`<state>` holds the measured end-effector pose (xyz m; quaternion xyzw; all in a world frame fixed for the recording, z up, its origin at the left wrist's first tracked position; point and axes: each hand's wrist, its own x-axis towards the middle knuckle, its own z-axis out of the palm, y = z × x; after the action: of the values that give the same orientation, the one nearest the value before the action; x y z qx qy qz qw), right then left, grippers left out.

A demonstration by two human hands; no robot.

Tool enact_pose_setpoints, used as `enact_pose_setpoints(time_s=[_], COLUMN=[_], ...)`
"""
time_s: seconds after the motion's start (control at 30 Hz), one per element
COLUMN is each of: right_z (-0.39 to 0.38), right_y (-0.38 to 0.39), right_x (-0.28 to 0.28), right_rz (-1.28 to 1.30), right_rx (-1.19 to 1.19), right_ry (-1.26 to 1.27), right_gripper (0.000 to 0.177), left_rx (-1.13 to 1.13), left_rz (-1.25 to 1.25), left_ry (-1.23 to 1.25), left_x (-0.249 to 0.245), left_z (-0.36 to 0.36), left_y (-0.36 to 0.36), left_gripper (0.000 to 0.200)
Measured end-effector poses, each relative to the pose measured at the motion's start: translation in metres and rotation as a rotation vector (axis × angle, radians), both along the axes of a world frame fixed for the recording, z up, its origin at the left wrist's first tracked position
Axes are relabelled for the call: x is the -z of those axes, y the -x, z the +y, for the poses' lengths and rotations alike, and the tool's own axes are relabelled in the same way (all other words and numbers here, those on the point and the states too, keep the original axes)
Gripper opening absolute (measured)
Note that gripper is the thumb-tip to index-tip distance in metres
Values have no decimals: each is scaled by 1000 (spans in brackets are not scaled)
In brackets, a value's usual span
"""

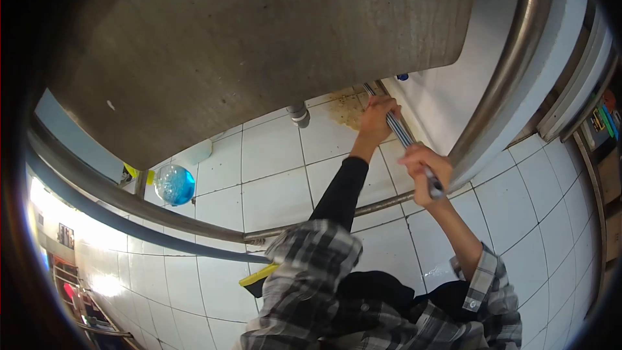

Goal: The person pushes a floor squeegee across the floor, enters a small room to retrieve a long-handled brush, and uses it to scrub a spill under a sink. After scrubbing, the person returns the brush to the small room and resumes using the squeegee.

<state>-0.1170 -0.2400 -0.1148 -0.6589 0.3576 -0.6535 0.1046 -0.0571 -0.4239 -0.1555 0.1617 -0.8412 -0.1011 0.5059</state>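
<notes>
A long handle with dark and light stripes (400, 131) slants under a stained metal surface (272, 45), and its far end is hidden there. Wrapped round its upper length is my left hand (378, 118), the arm in a black sleeve under a plaid cuff. Closer to me, my right hand (427, 170) grips the handle near its grey end. Just left of the handle's far part, a brown stain (346, 110) with small bits spreads over the white floor tiles (272, 155).
A grey drain pipe (299, 115) comes down under the metal surface. Left of it stands a clear container of blue liquid (175, 185). A low metal bar (259, 233) crosses in front of me. A yellow and black piece (258, 279) lies by my left sleeve.
</notes>
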Motion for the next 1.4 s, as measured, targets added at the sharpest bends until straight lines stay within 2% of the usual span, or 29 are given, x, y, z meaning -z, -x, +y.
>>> enact_pose_setpoints(time_s=[0.03,0.07,0.1,0.17,0.2,0.3,0.37,0.43,0.53,0.7,0.77,0.87,0.93,0.97,1.0,1.13,1.2,1.23,1.27,1.3,1.33,1.4], right_z=[19,43,66,127,157,201,214,223,233,248,251,236,208,179,158,64,11,-16,-40,-57,-68,-81], right_y=[-2,-4,-1,-11,-4,8,5,-2,-8,-13,-12,-13,0,-9,-6,8,10,7,4,1,0,-3], right_x=[-13,-37,-59,-105,-133,-167,-174,-173,-173,-173,-165,-137,-129,-106,-97,-49,-23,-9,3,13,18,28], right_rz=[-53,-63,36,-88,164,139,128,133,138,148,147,158,270,92,171,367,357,307,265,220,220,140], right_rx=[28,1,-2,59,111,-4,5,18,24,30,39,56,3,-40,-67,-128,-113,-89,-66,-45,-39,-33], right_ry=[-51,-27,29,-64,-122,-17,22,62,89,125,123,117,-114,123,61,-14,-30,-3,-44,-88,-79,-32], right_gripper=[18,13,12,32,41,38,36,34,32,30,30,31,18,11,8,11,14,15,17,19,19,23], left_rx=[-53,37,126,166,204,245,247,415,524,533,526,518,422,382,343,246,-1,6,-24,-53,-50,-241], left_rz=[38,46,57,126,161,211,229,210,136,98,121,146,111,67,24,-221,-360,-362,-276,-191,-191,-72], left_ry=[-3,-40,-73,5,-7,-32,-42,-70,-57,-98,-42,-5,66,99,134,57,46,54,-52,-162,-152,-229], left_x=[3,-9,-34,-69,-85,-107,-114,-117,-121,-116,-110,-96,-90,-83,-73,-41,-27,-8,14,26,27,39], left_z=[11,33,59,114,138,175,191,207,233,222,213,182,150,128,103,8,-29,-51,-77,-92,-96,-91], left_y=[0,-4,-7,-9,-8,6,13,12,9,6,3,-1,-7,-8,-9,-16,-21,-22,-22,-19,-14,-10], left_gripper=[14,15,16,17,18,19,18,17,15,14,16,17,17,17,16,13,15,15,16,17,17,14])
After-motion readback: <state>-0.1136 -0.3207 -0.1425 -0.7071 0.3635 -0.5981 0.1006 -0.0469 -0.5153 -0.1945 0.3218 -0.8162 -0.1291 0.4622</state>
